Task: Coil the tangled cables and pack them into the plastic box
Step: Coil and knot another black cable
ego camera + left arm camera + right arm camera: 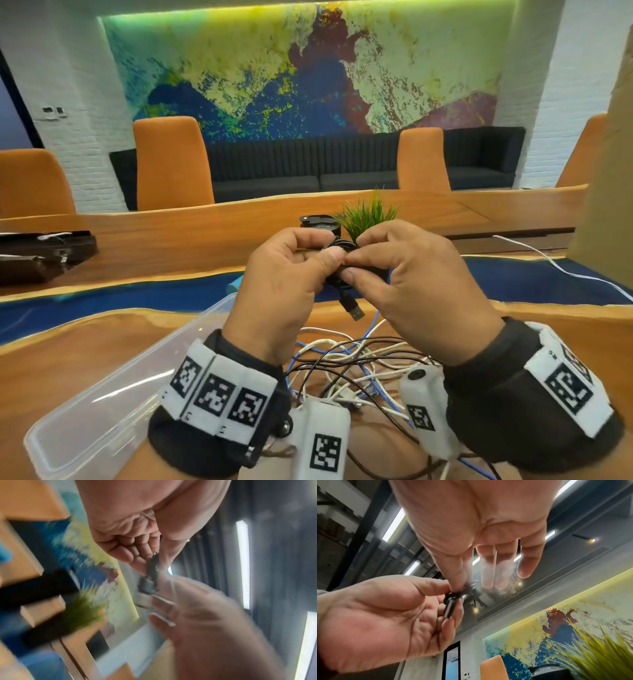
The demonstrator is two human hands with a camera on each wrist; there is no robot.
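Both hands are raised above the table and meet on a small coiled black cable (343, 270). My left hand (291, 270) grips the coil between thumb and curled fingers. My right hand (387, 270) pinches the same coil (452, 597) with thumb and forefinger, its other fingers (488, 566) held straight. A black USB plug (352, 308) dangles below the coil. In the left wrist view the cable (150, 569) is blurred. A tangle of white, blue and dark cables (356, 363) lies on the table under my wrists. The clear plastic box (102, 394) sits at the lower left.
A potted green plant (370, 216) and a black round object (318, 222) stand behind my hands. A white cable (561, 267) trails across the table at right. Dark cases (37, 253) lie far left. Orange chairs (171, 161) line the table's far side.
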